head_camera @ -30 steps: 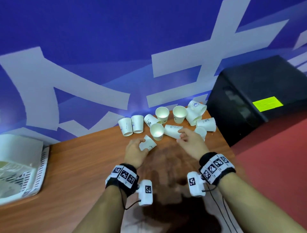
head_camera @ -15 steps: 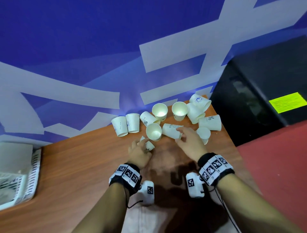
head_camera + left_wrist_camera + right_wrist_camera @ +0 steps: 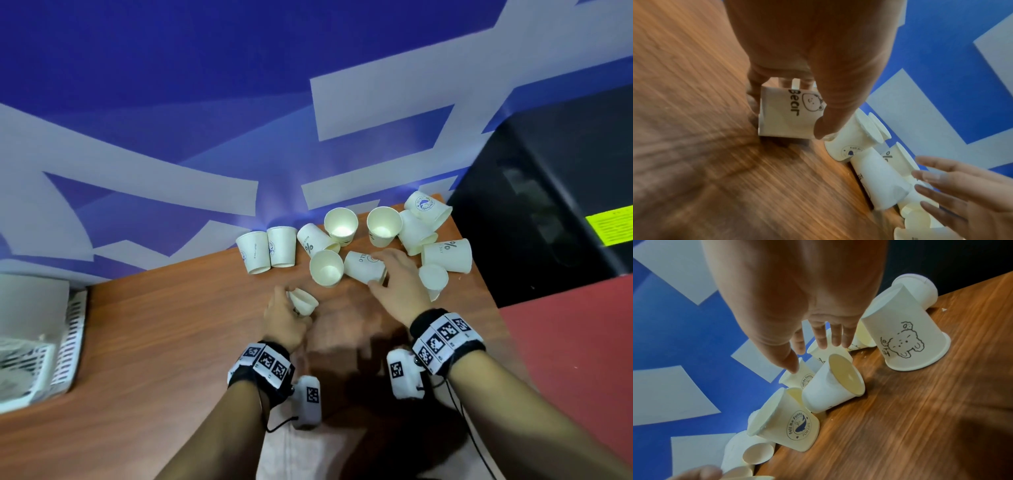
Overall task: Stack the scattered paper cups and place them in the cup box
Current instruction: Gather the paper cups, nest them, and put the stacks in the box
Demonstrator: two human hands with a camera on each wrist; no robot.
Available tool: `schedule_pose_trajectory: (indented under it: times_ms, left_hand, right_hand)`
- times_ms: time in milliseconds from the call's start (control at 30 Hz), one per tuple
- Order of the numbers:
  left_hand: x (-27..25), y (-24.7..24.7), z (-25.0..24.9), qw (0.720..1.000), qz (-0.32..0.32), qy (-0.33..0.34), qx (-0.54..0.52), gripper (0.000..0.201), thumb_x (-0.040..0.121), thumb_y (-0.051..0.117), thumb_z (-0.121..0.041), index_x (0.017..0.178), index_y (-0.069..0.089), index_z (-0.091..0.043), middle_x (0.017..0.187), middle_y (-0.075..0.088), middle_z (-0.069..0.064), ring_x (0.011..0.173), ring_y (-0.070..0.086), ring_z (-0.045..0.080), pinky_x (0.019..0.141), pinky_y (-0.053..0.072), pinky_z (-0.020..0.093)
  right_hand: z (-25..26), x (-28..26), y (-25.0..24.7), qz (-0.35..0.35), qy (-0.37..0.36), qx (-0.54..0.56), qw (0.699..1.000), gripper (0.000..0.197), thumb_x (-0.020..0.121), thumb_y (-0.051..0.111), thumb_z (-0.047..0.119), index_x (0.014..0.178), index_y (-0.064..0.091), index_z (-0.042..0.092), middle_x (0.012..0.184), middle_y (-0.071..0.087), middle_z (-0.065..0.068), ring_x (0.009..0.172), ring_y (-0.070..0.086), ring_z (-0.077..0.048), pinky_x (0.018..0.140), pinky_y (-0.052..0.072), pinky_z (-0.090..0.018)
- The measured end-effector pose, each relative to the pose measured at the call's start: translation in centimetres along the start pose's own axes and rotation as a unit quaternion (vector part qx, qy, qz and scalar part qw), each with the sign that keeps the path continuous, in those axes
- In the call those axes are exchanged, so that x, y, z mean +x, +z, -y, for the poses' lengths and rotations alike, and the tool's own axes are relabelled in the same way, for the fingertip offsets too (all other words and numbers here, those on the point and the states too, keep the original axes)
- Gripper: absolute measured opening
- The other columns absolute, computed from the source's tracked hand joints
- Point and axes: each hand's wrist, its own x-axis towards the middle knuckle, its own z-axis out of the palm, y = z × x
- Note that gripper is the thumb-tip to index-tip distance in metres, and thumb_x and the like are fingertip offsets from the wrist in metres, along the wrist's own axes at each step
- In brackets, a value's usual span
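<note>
Several white paper cups (image 3: 340, 222) lie and stand scattered at the back of the wooden table (image 3: 154, 342), against the blue wall. My left hand (image 3: 294, 305) grips one small cup (image 3: 305, 301) just in front of the pile; the left wrist view shows its "Bear" print (image 3: 785, 118), with thumb and fingers curled round it. My right hand (image 3: 380, 274) reaches over a cup lying on its side (image 3: 359, 265), fingers (image 3: 823, 340) straight and spread, holding nothing. An upside-down cup with a bear drawing (image 3: 906, 340) stands to its right.
A white perforated basket (image 3: 68, 342) sits at the table's left edge. A big black box (image 3: 548, 188) with a yellow label stands right of the table, above red floor (image 3: 565, 342). Bare tabletop lies between the cups and the basket.
My left hand has closed round the small cup and drawn it slightly towards me. My right hand has moved forward over the lying cup.
</note>
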Motion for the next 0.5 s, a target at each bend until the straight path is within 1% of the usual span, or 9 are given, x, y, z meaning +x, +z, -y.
schedule_pose_trajectory:
  times_ms: [100, 133, 167, 233, 267, 300, 367, 400, 500]
  left_hand:
    - [-0.8, -0.9, 0.9, 0.995, -0.033, -0.009, -0.095, 0.064, 0.067, 0.084, -0.012, 0.1, 0.038, -0.042, 0.106, 0.061, 0.006, 0.095, 0.063, 0.024, 0.081, 0.056, 0.047]
    - [-1.0, -1.3, 1.1, 0.992, -0.041, -0.014, -0.118, 0.064, 0.069, 0.084, -0.012, 0.099, 0.037, -0.043, 0.105, 0.062, 0.007, 0.092, 0.065, 0.023, 0.077, 0.057, 0.044]
    - [-1.1, -1.6, 1.5, 0.989, -0.048, -0.019, -0.136, 0.062, 0.071, 0.083, -0.011, 0.1, 0.037, -0.041, 0.103, 0.063, 0.007, 0.089, 0.065, 0.021, 0.074, 0.057, 0.038]
    - [-1.4, -2.3, 1.9, 0.985, -0.061, -0.019, -0.158, 0.059, 0.073, 0.083, -0.011, 0.1, 0.035, -0.033, 0.099, 0.065, 0.008, 0.08, 0.064, 0.02, 0.064, 0.053, 0.026]
    - [-1.5, -2.6, 2.1, 0.983, -0.069, -0.02, -0.168, 0.059, 0.073, 0.083, -0.013, 0.098, 0.034, -0.033, 0.097, 0.066, 0.009, 0.076, 0.064, 0.02, 0.06, 0.053, 0.027]
    - [-1.6, -2.8, 2.2, 0.981, -0.073, -0.024, -0.18, 0.059, 0.071, 0.084, -0.016, 0.097, 0.034, -0.036, 0.096, 0.066, 0.01, 0.074, 0.064, 0.022, 0.058, 0.055, 0.033]
    - [-2.0, -3.2, 2.5, 0.977, -0.081, -0.033, -0.195, 0.061, 0.067, 0.084, -0.019, 0.098, 0.036, -0.041, 0.097, 0.065, 0.01, 0.078, 0.065, 0.024, 0.062, 0.058, 0.045]
    - [-2.2, -3.3, 2.6, 0.977, -0.085, -0.036, -0.194, 0.063, 0.067, 0.084, -0.016, 0.099, 0.037, -0.042, 0.098, 0.065, 0.008, 0.082, 0.065, 0.023, 0.067, 0.059, 0.047]
    - [-2.5, -4.0, 2.7, 0.977, -0.099, -0.035, -0.184, 0.07, 0.067, 0.087, -0.015, 0.113, 0.038, -0.033, 0.104, 0.064, 0.003, 0.094, 0.064, 0.02, 0.084, 0.056, 0.041]
  right_hand:
    - [-0.1, 0.5, 0.5, 0.009, 0.009, -0.027, 1.0, 0.057, 0.084, 0.066, 0.019, 0.138, 0.05, 0.025, 0.148, 0.037, 0.002, 0.136, 0.034, -0.02, 0.112, 0.031, -0.036]
    - [-0.2, 0.6, 0.6, 0.013, 0.011, -0.038, 0.999, 0.058, 0.084, 0.066, 0.02, 0.139, 0.049, 0.024, 0.149, 0.037, 0.001, 0.137, 0.034, -0.021, 0.113, 0.031, -0.037]
    - [-0.2, 0.8, 0.8, 0.016, 0.013, -0.051, 0.998, 0.059, 0.084, 0.066, 0.02, 0.14, 0.048, 0.024, 0.15, 0.037, 0.0, 0.137, 0.034, -0.023, 0.113, 0.032, -0.038]
    - [-0.3, 1.1, 1.1, 0.021, 0.014, -0.075, 0.997, 0.063, 0.083, 0.067, 0.021, 0.142, 0.046, 0.024, 0.15, 0.036, -0.002, 0.136, 0.036, -0.026, 0.112, 0.034, -0.042]
    - [-0.4, 1.2, 1.3, 0.026, 0.013, -0.08, 0.996, 0.064, 0.082, 0.068, 0.021, 0.143, 0.046, 0.024, 0.15, 0.036, -0.003, 0.135, 0.036, -0.028, 0.112, 0.034, -0.043]
    - [-0.6, 1.4, 1.5, 0.035, 0.013, -0.082, 0.996, 0.066, 0.081, 0.069, 0.02, 0.143, 0.045, 0.026, 0.15, 0.035, -0.003, 0.135, 0.036, -0.029, 0.112, 0.034, -0.043]
    - [-0.9, 1.5, 2.0, 0.052, 0.018, -0.087, 0.995, 0.07, 0.081, 0.071, 0.018, 0.144, 0.044, 0.028, 0.15, 0.033, -0.004, 0.135, 0.035, -0.03, 0.112, 0.032, -0.043]
    - [-1.0, 1.5, 2.2, 0.056, 0.022, -0.091, 0.994, 0.071, 0.081, 0.072, 0.018, 0.144, 0.043, 0.029, 0.15, 0.032, -0.004, 0.136, 0.034, -0.03, 0.112, 0.032, -0.043]
    - [-1.1, 1.5, 2.8, 0.048, 0.038, -0.089, 0.994, 0.071, 0.081, 0.072, 0.017, 0.144, 0.042, 0.03, 0.147, 0.034, -0.006, 0.133, 0.038, -0.031, 0.111, 0.035, -0.045]
